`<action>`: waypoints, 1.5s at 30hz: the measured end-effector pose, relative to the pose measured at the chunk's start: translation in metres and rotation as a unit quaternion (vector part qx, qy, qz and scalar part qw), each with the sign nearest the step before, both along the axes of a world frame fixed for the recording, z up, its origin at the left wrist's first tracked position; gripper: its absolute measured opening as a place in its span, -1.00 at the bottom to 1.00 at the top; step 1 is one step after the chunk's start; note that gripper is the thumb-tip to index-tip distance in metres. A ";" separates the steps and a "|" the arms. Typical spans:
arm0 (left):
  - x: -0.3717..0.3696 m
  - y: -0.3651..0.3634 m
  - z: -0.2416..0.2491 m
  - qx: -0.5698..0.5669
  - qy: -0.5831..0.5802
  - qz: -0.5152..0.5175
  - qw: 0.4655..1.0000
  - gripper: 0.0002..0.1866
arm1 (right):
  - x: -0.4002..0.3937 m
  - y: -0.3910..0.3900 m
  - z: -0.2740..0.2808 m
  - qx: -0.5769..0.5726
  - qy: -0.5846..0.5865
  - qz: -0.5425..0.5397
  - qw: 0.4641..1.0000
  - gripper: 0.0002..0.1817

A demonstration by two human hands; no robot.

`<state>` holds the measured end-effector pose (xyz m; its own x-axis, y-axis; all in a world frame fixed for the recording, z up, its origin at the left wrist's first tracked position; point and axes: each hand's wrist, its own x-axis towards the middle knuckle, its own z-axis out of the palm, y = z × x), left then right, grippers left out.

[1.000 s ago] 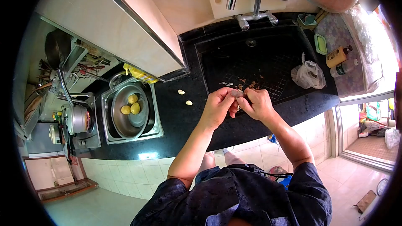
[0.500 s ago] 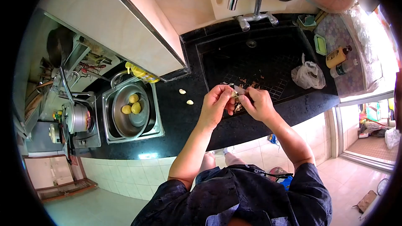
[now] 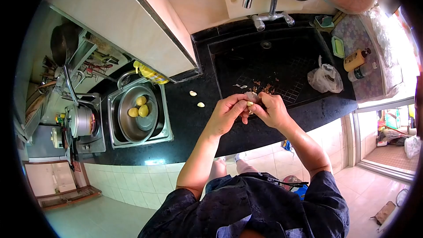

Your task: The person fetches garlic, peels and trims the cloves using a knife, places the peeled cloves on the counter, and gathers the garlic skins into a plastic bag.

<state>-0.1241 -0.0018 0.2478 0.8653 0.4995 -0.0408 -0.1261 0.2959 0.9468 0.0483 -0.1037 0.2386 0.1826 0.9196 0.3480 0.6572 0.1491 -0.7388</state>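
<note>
Fingertips of both hands close in on one small pale clove (image 3: 250,103), which sits between the left hand (image 3: 226,117) and the right hand (image 3: 274,112), over the near edge of the black sink (image 3: 235,64). The grip is narrow on each side: left thumb and fingers pinch in from the left, the right thumb presses in from the right, and neither hand is clearly nearer to the clove. Its long axis seems to run roughly crosswise, from one thumb towards the other, though at this size that is only a fair reading.

Just beyond the clove, a dull flat piece (image 3: 252,96) shows between the fingers; it may be a thin blade or a bit of skin, I cannot tell which. Two loose pale cloves lie apart on the black desk (image 3: 185,125), left of the left hand: the near one (image 3: 201,104) closer to it, the far one (image 3: 193,93) further forward and left.

The curled fingers under both thumbs are mostly hidden, so whatever the palms enclose is out of sight. Brown scraps (image 3: 267,89) in the sink, just beyond the knuckles, are partly covered by the hands and blur into the dark.
</note>
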 end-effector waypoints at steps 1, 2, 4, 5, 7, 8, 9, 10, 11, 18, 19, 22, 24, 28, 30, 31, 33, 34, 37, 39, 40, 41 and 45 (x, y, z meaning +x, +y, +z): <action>0.000 -0.001 -0.001 -0.001 -0.005 0.001 1.000 -0.69 | 0.000 0.000 0.001 -0.005 0.000 0.003 1.000 -0.55; 0.001 -0.002 -0.002 -0.003 -0.011 0.001 1.000 -0.68 | -0.001 -0.001 0.003 -0.002 0.011 0.011 1.000 -0.55; 0.000 -0.002 -0.004 -0.014 -0.017 -0.006 1.000 -0.67 | -0.003 -0.002 0.007 0.004 0.033 0.025 0.999 -0.56; 0.000 -0.001 -0.005 -0.023 -0.018 -0.014 0.999 -0.66 | -0.006 -0.001 0.008 0.008 0.079 0.046 0.996 -0.56; 0.000 -0.002 -0.005 -0.030 -0.014 -0.021 0.999 -0.65 | -0.011 0.000 0.008 0.018 0.170 0.088 0.981 -0.58; 0.000 -0.002 -0.005 -0.027 -0.010 -0.020 0.999 -0.65 | -0.011 -0.001 0.007 0.014 0.166 0.077 0.983 -0.59; 0.001 -0.003 -0.004 -0.024 -0.007 -0.019 1.000 -0.64 | -0.011 -0.002 0.003 0.011 0.162 0.066 0.985 -0.60; 0.001 -0.003 -0.003 -0.023 -0.010 -0.013 1.000 -0.64 | -0.011 -0.002 0.002 0.008 0.158 0.055 0.986 -0.61; 0.001 -0.004 -0.001 -0.022 -0.013 -0.008 1.000 -0.65 | -0.011 -0.002 0.002 0.006 0.153 0.050 0.987 -0.61; 0.002 -0.004 0.001 0.001 -0.007 -0.004 1.000 -0.66 | -0.009 -0.002 0.011 0.006 0.138 0.062 0.988 -0.62; 0.003 -0.004 0.001 0.002 -0.009 -0.008 1.000 -0.67 | -0.009 -0.002 0.010 0.000 0.147 0.070 0.987 -0.62; 0.003 -0.004 0.000 0.007 -0.009 -0.009 1.000 -0.68 | -0.010 0.000 0.014 0.017 0.178 0.090 0.980 -0.62; 0.006 -0.006 0.004 0.011 -0.003 0.005 1.000 -0.68 | -0.005 -0.003 0.014 0.002 0.111 0.060 0.992 -0.64; 0.010 -0.011 0.001 -0.021 -0.012 0.042 0.999 -0.74 | -0.003 -0.005 0.010 -0.006 0.005 0.005 1.000 -0.70; 0.012 -0.013 0.007 -0.056 0.000 0.067 0.996 -0.76 | -0.004 -0.005 0.009 0.019 0.004 -0.013 1.000 -0.72; 0.012 -0.013 0.007 -0.063 -0.001 0.052 0.997 -0.77 | -0.005 -0.005 0.008 0.031 0.003 -0.022 0.999 -0.73; 0.012 -0.011 0.008 -0.077 -0.003 0.023 0.997 -0.77 | -0.007 -0.004 0.009 0.049 -0.001 -0.036 0.998 -0.75; 0.012 -0.011 0.007 -0.071 -0.008 0.017 0.997 -0.77 | -0.007 -0.004 0.009 0.058 -0.003 -0.043 0.997 -0.75; 0.012 -0.010 0.004 -0.092 -0.030 0.011 0.995 -0.78 | -0.008 -0.006 0.003 0.069 -0.014 -0.069 0.995 -0.76; 0.013 -0.013 0.002 -0.158 -0.053 0.027 0.986 -0.79 | -0.009 -0.006 0.000 0.064 -0.001 -0.092 0.994 -0.76; 0.014 -0.015 0.003 -0.147 -0.047 0.035 0.987 -0.80 | -0.009 -0.006 0.000 0.061 0.005 -0.103 0.993 -0.75; 0.015 -0.017 0.005 -0.136 -0.042 0.043 0.989 -0.81 | -0.009 -0.006 -0.001 0.056 0.001 -0.110 0.992 -0.75; 0.014 -0.015 0.000 -0.058 -0.033 0.037 0.997 -0.80 | -0.012 -0.005 -0.005 0.058 0.014 -0.126 0.990 -0.71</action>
<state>-0.1102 -0.0163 0.2479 0.8288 0.5577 -0.0462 -0.2128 0.3905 0.8957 0.0364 -0.1089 0.2338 0.4124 0.7973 0.4407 0.6637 0.0684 -0.7448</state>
